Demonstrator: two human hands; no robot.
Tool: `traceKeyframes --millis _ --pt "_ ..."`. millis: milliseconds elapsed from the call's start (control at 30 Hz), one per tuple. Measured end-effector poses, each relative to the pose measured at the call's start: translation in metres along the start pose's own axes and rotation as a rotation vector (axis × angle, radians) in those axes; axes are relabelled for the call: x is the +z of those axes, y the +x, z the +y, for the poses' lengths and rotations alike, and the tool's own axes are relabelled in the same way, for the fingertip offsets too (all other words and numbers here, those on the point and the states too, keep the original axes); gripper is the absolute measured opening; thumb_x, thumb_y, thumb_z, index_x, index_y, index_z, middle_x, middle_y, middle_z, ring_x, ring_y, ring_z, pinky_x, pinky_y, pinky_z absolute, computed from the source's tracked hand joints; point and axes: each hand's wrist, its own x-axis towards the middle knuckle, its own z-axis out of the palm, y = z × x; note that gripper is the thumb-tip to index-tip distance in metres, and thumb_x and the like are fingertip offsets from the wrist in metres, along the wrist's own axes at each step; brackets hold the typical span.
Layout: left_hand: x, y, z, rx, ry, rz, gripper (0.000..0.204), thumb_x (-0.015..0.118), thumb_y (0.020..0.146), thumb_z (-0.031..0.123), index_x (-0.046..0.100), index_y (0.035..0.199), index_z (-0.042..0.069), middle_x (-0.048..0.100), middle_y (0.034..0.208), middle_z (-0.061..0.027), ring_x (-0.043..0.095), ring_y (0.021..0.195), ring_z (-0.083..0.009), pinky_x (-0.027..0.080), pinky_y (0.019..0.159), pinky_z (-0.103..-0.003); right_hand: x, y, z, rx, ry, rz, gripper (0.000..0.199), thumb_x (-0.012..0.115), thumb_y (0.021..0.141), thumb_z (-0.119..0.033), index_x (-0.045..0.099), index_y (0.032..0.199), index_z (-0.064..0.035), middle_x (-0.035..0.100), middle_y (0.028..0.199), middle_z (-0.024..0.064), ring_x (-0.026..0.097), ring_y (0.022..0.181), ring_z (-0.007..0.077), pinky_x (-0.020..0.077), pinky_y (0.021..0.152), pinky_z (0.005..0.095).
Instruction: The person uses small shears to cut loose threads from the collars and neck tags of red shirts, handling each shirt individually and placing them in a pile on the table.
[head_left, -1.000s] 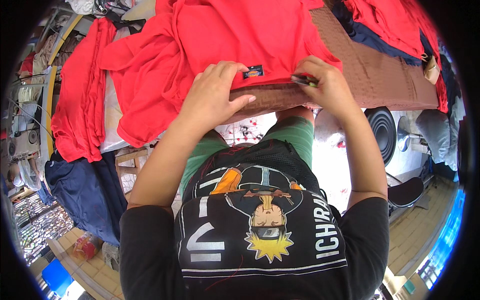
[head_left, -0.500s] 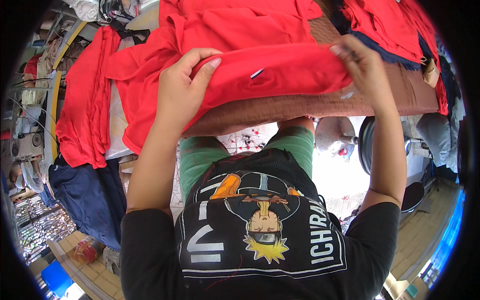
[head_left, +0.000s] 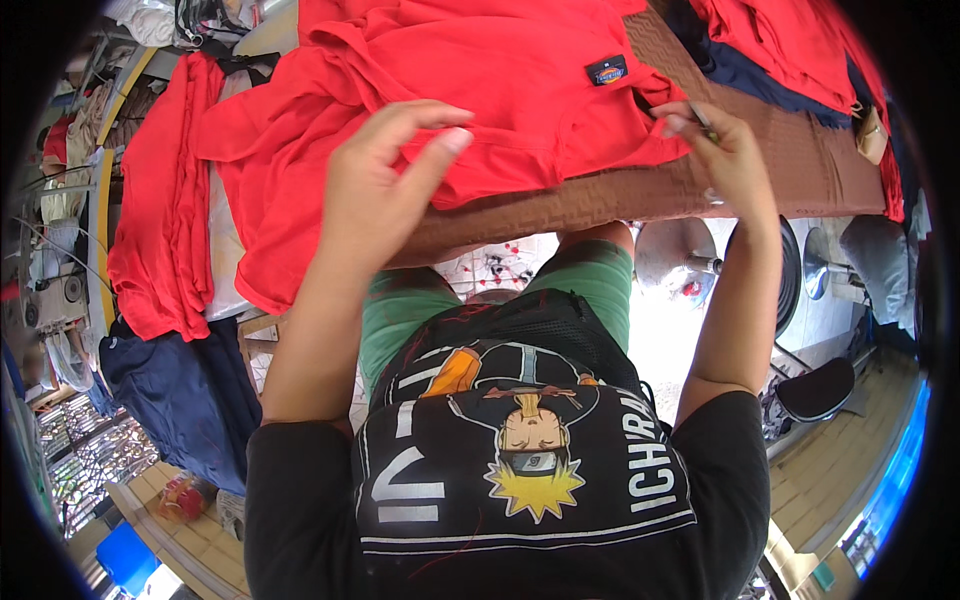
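Note:
A red garment (head_left: 480, 80), a knit top by its look, lies spread over the near edge of the table, with a small dark label patch (head_left: 606, 70) facing up. Just above its left part is my left hand (head_left: 385, 175), thumb and fingers apart with nothing between them. My right hand (head_left: 735, 155) is closed at the garment's right end, fingertips touching or very near the cloth. A slim dark metal tool (head_left: 703, 122) shows between its fingers; its full shape is hidden.
The table wears a brown patterned cover (head_left: 560, 205). More red garments (head_left: 165, 200) lie at the left, above dark blue cloth (head_left: 180, 400). At the far right is a pile of red clothes (head_left: 775, 50) over dark blue ones. A round stool (head_left: 675, 255) stands under the table's right side.
The stretched red band has been let go by my left hand and lies flat, and the label patch has come into sight. My right hand has moved slightly down.

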Motion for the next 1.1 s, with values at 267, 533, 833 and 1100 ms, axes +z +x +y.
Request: traceKeyframes --millis 267,533,833,1100 --pt "0.047 0.012 -0.014 0.130 0.370 -0.242 0.035 0.071 0.081 0.015 0.065 0.115 0.008 0.065 0.107 -0.0115 0.063 0.101 -0.0248 0.050 0.087 -0.034 0.051 -0.003 -0.034 0.004 0.061 -0.063 0.017 0.062 0.090 -0.007 0.067 0.105 -0.0009 0.064 0.089 0.0016 0.058 0.082 0.0081 0.0449 0.077 0.0239" --pt "0.047 0.000 -0.005 0.052 0.090 -0.142 0.034 0.072 0.080 0.007 0.064 0.112 0.008 0.066 0.102 -0.0083 0.064 0.093 -0.0201 0.051 0.084 -0.031 0.102 -0.013 -0.052 -0.037 0.188 0.007 0.017 0.071 0.086 -0.015 0.069 0.096 -0.0020 0.062 0.082 -0.0012 0.055 0.077 0.0075 0.0438 0.072 0.0226" --pt "0.037 -0.019 -0.007 -0.066 0.025 -0.152 0.034 0.073 0.079 0.007 0.061 0.111 0.005 0.064 0.103 -0.0070 0.061 0.094 -0.0171 0.049 0.086 -0.031 0.105 -0.017 -0.045 0.073 0.461 0.021 0.012 0.065 0.090 -0.011 0.068 0.092 0.0001 0.068 0.081 0.0026 0.061 0.079 0.0079 0.0492 0.074 0.0238" --pt "0.034 0.002 0.018 0.357 0.423 -0.191 0.046 0.073 0.076 0.015 0.060 0.120 0.011 0.063 0.111 -0.0085 0.060 0.096 -0.0262 0.049 0.084 -0.036 0.097 -0.025 -0.061 0.077 0.266 -0.067 0.010 0.064 0.090 -0.009 0.066 0.091 0.0010 0.068 0.083 0.0016 0.058 0.079 0.0048 0.0473 0.074 0.0218"
